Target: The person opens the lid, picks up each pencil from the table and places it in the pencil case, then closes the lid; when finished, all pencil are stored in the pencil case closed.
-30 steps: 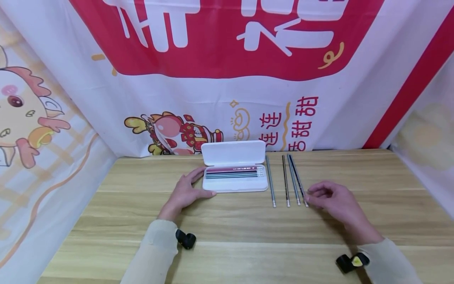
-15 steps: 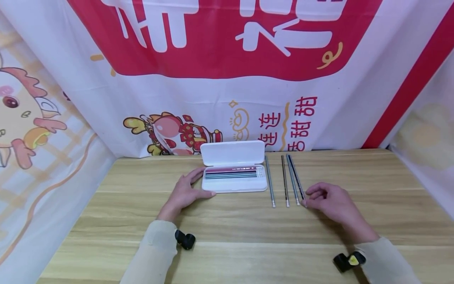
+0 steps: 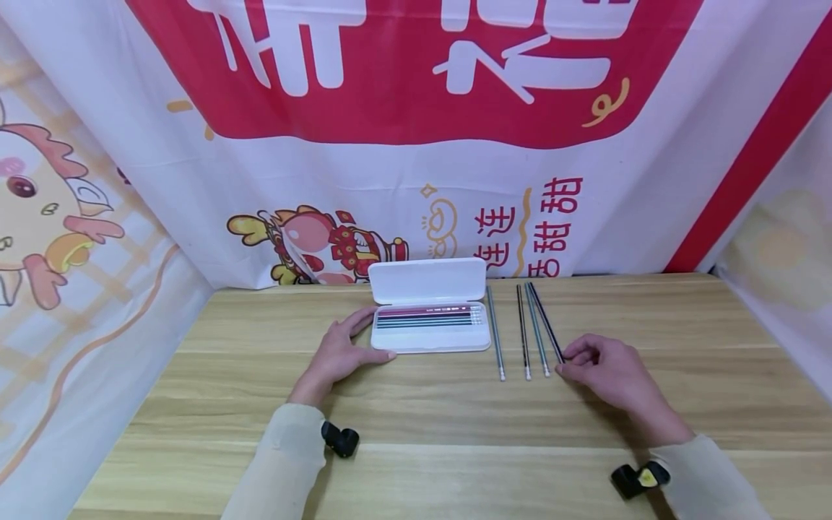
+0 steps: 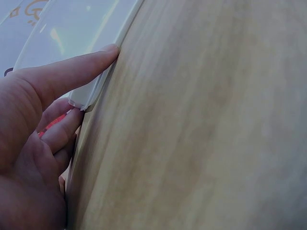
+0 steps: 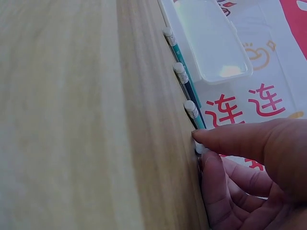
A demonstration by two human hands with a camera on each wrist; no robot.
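Observation:
An open white pencil case (image 3: 432, 338) holds several pencils (image 3: 422, 319) side by side, its lid (image 3: 427, 282) tipped back. My left hand (image 3: 339, 355) grips the case's left end, thumb along the front edge and fingers at the side; the left wrist view shows this thumb (image 4: 76, 72) on the rim. At the far right of a row of loose pencils, my right hand (image 3: 604, 365) pinches a dark pencil (image 3: 546, 321) by its eraser end. The right wrist view shows thumb and forefinger around that white eraser (image 5: 199, 148). The pencil slants, its far end close to a blue-green pencil (image 3: 537, 332).
A black pencil (image 3: 523, 328) and another blue-green pencil (image 3: 496, 336) lie between the case and the right hand. A printed cloth (image 3: 416, 173) hangs right behind the wooden table (image 3: 455, 412). Each wrist wears a small black camera.
My right thumb and fingers have closed on the dark pencil's eraser end, and that end has shifted slightly right, away from its neighbour. The left hand and the case stay put.

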